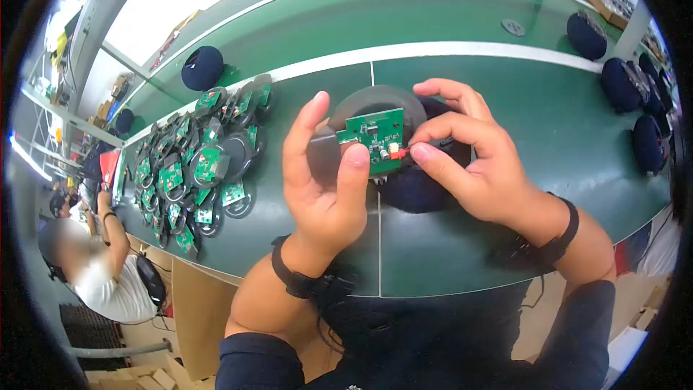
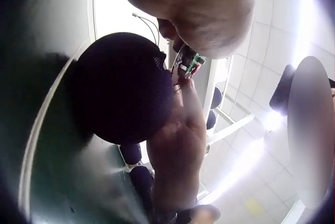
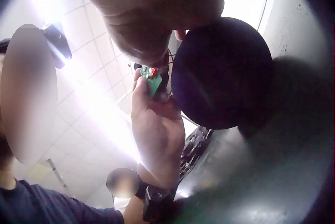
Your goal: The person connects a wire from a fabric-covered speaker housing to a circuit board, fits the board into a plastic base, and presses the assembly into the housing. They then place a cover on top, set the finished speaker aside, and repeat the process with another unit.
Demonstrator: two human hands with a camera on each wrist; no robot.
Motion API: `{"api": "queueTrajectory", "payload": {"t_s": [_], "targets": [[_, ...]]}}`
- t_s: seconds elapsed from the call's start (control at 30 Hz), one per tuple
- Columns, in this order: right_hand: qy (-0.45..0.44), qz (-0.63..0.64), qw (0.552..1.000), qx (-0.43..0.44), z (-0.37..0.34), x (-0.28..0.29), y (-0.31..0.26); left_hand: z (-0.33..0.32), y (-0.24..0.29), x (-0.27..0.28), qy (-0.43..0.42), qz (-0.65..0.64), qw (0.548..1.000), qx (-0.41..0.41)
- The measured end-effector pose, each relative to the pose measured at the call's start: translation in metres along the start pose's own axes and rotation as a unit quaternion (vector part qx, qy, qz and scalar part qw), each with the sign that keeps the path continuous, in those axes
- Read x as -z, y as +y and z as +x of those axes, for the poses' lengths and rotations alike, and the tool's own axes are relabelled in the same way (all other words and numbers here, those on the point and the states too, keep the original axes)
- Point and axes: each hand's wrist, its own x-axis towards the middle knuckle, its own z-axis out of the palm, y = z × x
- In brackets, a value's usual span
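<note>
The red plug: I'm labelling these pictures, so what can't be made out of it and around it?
- Head: whether the red plug is fully seated; too small.
- Head: the back of the green board; it faces away.
- Head: part of the dark blue round piece, behind the right hand and board.
- Left wrist: most fingers of the left hand, behind its palm.

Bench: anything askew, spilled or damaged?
No spill or clear damage visible. Untidiest spot: the pile of circuit boards left of the left hand, overlapping at mixed angles. A gray disc lies alone at the back. Fine board damage can't be judged.
</note>
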Motion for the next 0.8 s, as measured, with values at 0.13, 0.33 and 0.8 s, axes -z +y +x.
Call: {"api": "queueTrajectory", "payload": {"t_s": [0.13,0.33,0.8], "targets": [[0.021,0.03,0.999,-0.013,-0.003,0.002,0.005,-0.003,-0.002,-0.014,0.022,-0.06,0.998,0.01],[0.035,0.053,0.998,-0.022,-0.005,0.0,0.002,-0.007,0.0,-0.015,0.013,-0.041,0.999,-0.024],[0.098,-0.049,0.992,0.059,-0.01,-0.009,0.002,-0.01,0.002,-0.017,0.027,0.035,0.998,-0.042]]}}
